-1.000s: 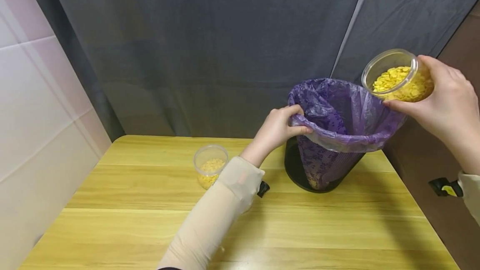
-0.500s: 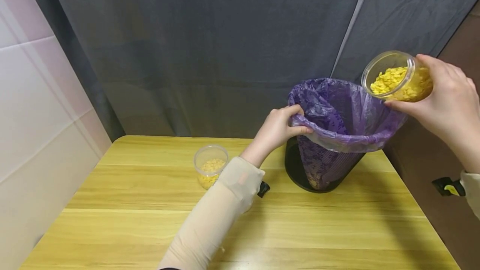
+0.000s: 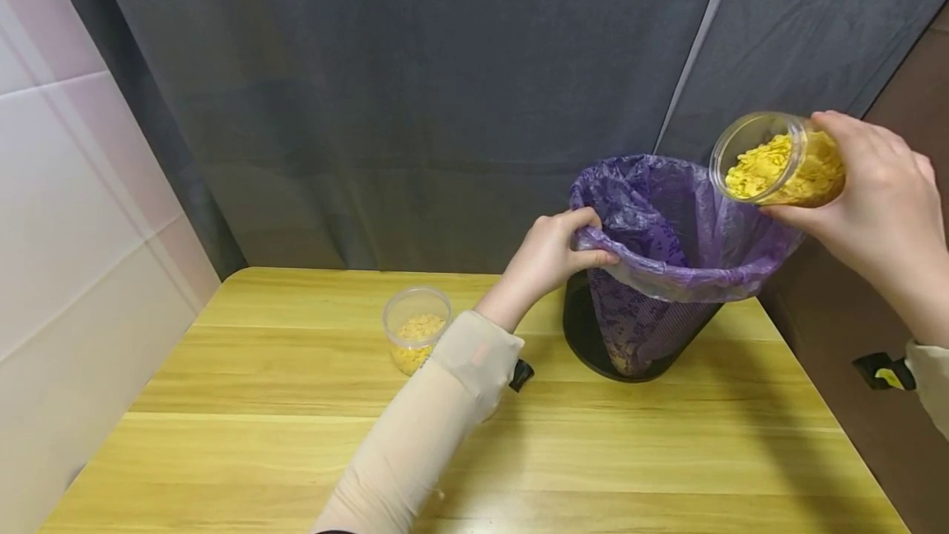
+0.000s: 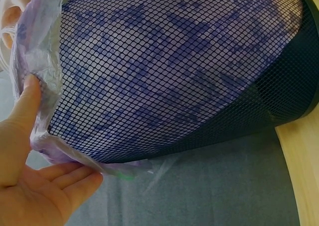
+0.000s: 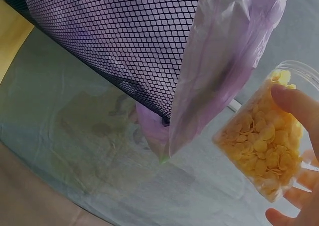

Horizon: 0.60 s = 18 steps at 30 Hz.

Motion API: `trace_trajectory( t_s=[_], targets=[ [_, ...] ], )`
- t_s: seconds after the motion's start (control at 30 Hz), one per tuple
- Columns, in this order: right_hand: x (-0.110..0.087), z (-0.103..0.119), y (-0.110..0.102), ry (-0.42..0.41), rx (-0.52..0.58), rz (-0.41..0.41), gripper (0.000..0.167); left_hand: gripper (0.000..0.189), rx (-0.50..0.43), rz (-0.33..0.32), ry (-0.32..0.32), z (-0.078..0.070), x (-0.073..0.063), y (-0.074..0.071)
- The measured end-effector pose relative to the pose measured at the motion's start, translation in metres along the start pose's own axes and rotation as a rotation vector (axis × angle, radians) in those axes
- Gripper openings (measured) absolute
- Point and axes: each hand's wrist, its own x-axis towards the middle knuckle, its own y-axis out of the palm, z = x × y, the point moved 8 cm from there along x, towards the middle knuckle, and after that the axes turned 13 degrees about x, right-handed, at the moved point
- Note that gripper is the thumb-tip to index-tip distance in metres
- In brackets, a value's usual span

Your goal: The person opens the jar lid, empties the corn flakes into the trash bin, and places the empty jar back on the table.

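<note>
A black mesh wastebasket (image 3: pixel 589 328), lined with a purple plastic bag (image 3: pixel 663 270), stands at the table's right back, its opening tipped toward the right. My left hand (image 3: pixel 544 256) grips its left rim, thumb outside over the folded bag edge, as the left wrist view shows of the thumb (image 4: pixel 30 99). Over the opening's right side, my right hand (image 3: pixel 882 196) holds a clear round plastic jar (image 3: pixel 786 159) of yellow flakes, tilted with its mouth to the left. In the right wrist view the flakes (image 5: pixel 261 136) are heaped inside the jar, near its mouth.
A second clear jar (image 3: pixel 417 332) with yellow flakes stands upright on the wooden table (image 3: pixel 259 369), partly behind the left sleeve (image 3: pixel 437 419). A grey curtain (image 3: pixel 415 105) hangs behind the table. A brown surface (image 3: pixel 823 336) lies along the right edge.
The right hand has tilted the jar further and brought it slightly lower and left; the flakes have slid toward its mouth. The left hand and wastebasket have stayed put.
</note>
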Motion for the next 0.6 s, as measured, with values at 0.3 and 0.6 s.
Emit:
trace_trajectory(
  t_s=[0.3, 0.6],
  targets=[
    [-0.0020, 0.0020, 0.0006, -0.038, -0.021, -0.006, 0.093, 0.030, -0.003, 0.015, -0.004, 0.0000, -0.0004, 0.0005],
    [-0.0031, 0.0050, 0.0012, -0.086, -0.035, -0.012, 0.096, 0.030, 0.003, 0.003, 0.004, -0.0009, 0.0003, -0.0003]
  ],
)
